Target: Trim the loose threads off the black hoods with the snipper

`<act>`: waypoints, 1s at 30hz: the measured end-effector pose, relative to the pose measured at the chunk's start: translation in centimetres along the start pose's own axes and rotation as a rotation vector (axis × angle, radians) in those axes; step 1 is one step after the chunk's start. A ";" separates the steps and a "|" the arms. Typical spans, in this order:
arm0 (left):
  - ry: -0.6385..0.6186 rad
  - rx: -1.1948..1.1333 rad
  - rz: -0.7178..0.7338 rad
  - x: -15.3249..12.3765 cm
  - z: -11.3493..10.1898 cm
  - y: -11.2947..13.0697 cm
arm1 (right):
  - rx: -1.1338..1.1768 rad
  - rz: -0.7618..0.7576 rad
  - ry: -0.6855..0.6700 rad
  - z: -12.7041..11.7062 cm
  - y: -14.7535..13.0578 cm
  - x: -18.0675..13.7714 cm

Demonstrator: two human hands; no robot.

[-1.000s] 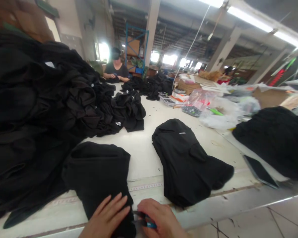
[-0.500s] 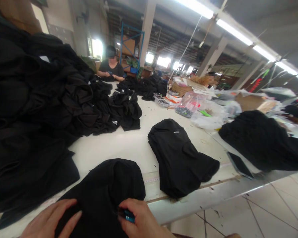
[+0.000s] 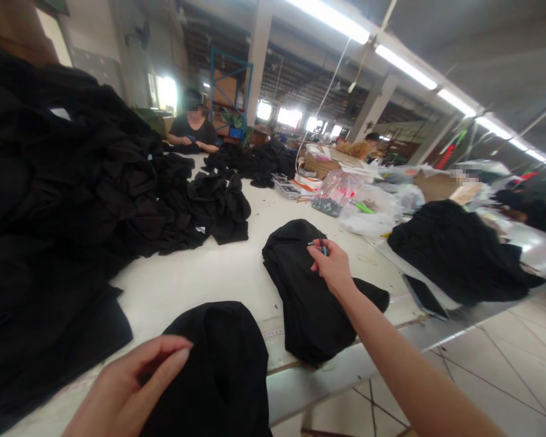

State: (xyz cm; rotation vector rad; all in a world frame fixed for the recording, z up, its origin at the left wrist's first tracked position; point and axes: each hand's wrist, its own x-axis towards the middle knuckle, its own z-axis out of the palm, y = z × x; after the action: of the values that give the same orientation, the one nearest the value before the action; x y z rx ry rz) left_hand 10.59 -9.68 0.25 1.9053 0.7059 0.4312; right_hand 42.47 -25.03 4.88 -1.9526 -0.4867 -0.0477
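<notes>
A black cloth garment (image 3: 227, 358) with a rounded end lies at the near edge of the table, below my left hand (image 3: 136, 379). My left thumb and fingertips are pinched together at its upper left side. My right hand (image 3: 332, 264) reaches over a folded stack of black garments (image 3: 295, 303) and is closed around small thread snips (image 3: 323, 248) with a blue handle and dark blades pointing up. Its fingertips are at a small white label on the top garment; whether they grip the cloth, I cannot tell.
A big heap of black garments (image 3: 73, 200) fills the left side. At right are another black pile (image 3: 455, 255) and a phone (image 3: 425, 296) near the table edge. Plastic bags (image 3: 368, 209) and papers lie farther back. A co-worker (image 3: 193, 127) sits at the far end.
My right hand has moved forward and right with the snips, from the near garment to the folded stack. My left hand has gone from lying spread on the near garment to a raised pinch.
</notes>
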 end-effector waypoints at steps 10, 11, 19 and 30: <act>-0.314 -1.047 -0.380 21.4 16.1 11.6 | -0.061 -0.066 0.049 2.7 4.5 8.1; -0.308 -1.039 -0.412 23.2 17.6 11.5 | -0.053 -0.057 0.056 2.9 5.2 8.2; -0.273 -1.038 -0.422 27.3 22.6 9.7 | 0.062 -0.003 0.105 3.5 8.6 8.0; -0.180 -0.908 -0.004 25.0 24.2 8.7 | -0.214 -0.538 0.305 3.9 8.8 6.6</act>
State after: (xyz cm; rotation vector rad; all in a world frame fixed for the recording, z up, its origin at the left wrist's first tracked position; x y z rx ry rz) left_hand 46.18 -13.17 -2.41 1.0625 0.3005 0.4648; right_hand 50.96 -22.58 -2.78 -1.9214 -0.8118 -0.7539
